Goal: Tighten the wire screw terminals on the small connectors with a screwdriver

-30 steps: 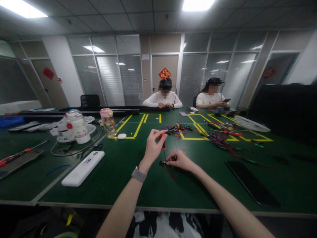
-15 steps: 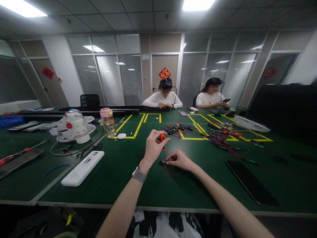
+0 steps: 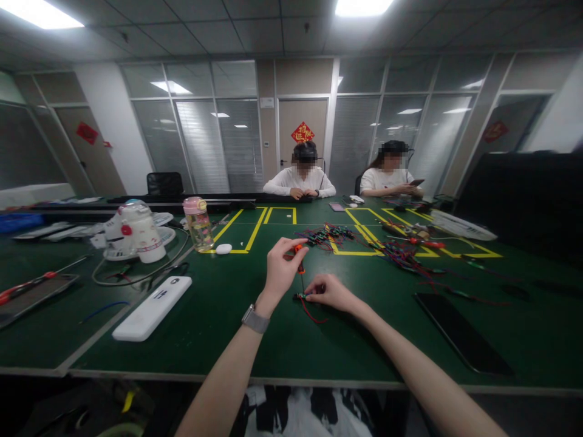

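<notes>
My left hand (image 3: 283, 267) is closed round the orange handle of a screwdriver (image 3: 299, 258), held upright with its shaft pointing down. The shaft's lower end meets a small green circuit board (image 3: 300, 297) lying on the green table (image 3: 204, 315). Just right of the shaft, my right hand (image 3: 328, 292) pinches the board's right end between thumb and fingers. A red wire (image 3: 311, 314) trails from the board toward me. Exactly where the tip touches is too small to tell.
Beyond my hands lie piles of wired boards (image 3: 332, 237). A black phone (image 3: 460, 334) is at right; a white case (image 3: 152, 308), a pink-lided bottle (image 3: 199, 224) and a white jug (image 3: 148, 233) are at left. Two people sit across the table.
The fingers of my left hand have shifted slightly on the screwdriver handle, which looks turned a little. My right hand and the board are nearly where they were.
</notes>
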`<state>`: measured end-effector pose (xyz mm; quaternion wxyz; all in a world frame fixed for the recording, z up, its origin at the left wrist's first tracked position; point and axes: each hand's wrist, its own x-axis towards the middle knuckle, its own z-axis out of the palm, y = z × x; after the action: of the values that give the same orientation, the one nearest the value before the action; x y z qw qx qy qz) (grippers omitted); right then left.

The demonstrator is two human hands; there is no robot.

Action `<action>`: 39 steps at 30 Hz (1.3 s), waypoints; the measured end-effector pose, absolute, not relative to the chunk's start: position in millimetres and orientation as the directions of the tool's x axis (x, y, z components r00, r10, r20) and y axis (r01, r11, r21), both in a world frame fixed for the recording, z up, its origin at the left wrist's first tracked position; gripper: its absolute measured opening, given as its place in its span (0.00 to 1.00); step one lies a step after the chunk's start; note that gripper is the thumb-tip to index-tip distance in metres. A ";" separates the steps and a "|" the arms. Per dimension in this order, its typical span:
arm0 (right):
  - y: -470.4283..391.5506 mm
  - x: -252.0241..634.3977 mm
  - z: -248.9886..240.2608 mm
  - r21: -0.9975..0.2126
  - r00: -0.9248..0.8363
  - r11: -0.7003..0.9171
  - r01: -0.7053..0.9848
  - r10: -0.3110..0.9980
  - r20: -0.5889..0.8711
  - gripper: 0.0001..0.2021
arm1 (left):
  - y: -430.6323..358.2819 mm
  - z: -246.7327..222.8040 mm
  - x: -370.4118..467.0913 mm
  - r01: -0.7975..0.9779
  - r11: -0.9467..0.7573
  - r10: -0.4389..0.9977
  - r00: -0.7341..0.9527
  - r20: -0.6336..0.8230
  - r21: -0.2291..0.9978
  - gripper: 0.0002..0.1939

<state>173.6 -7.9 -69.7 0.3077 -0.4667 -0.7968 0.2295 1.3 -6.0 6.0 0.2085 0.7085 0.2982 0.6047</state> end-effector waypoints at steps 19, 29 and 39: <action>-11.5 171.7 -63.6 -0.666 -0.367 0.439 0.603 0.894 0.256 0.07 | -3.3 4.7 1.0 0.215 -0.741 0.666 0.115 0.737 0.636 0.10; -10.7 171.8 -65.2 -0.674 -0.369 0.441 0.592 0.892 0.259 0.08 | -4.5 4.7 -0.1 0.227 -0.747 0.661 0.164 0.732 0.624 0.18; -9.7 172.3 -66.2 -0.668 -0.371 0.443 0.598 0.892 0.260 0.07 | -2.1 -0.2 3.3 0.217 -0.749 0.658 0.138 0.740 0.626 0.18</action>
<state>172.3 -9.7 -66.2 0.3061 -0.4699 -0.7924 0.2401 3.3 -2.1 -0.2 0.1891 0.7303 0.2995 0.5842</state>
